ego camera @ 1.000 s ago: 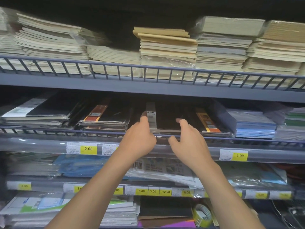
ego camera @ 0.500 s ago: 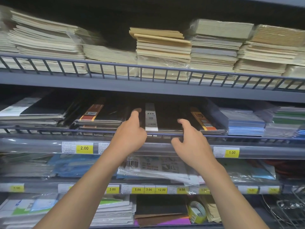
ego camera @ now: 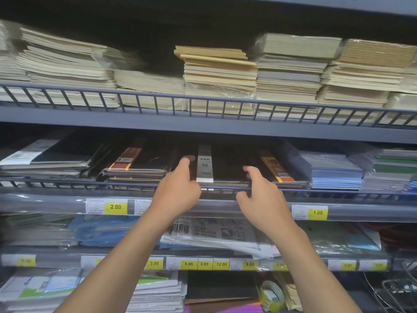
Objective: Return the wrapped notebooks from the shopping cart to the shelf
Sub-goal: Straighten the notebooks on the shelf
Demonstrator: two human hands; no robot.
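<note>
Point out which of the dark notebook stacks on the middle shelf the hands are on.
The centre stack, with the white "25K" band: left hand and right hand flank it. The neighbouring stacks carry orange bands.

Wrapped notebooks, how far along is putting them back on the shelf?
Done: a black wrapped notebook with a white 25K band already lies on its stack on the middle shelf, behind the wire rail. In hand: the left hand and right hand hold its two sides, squaring it up. Left: letting go; the cart's contents are out of view.
</note>
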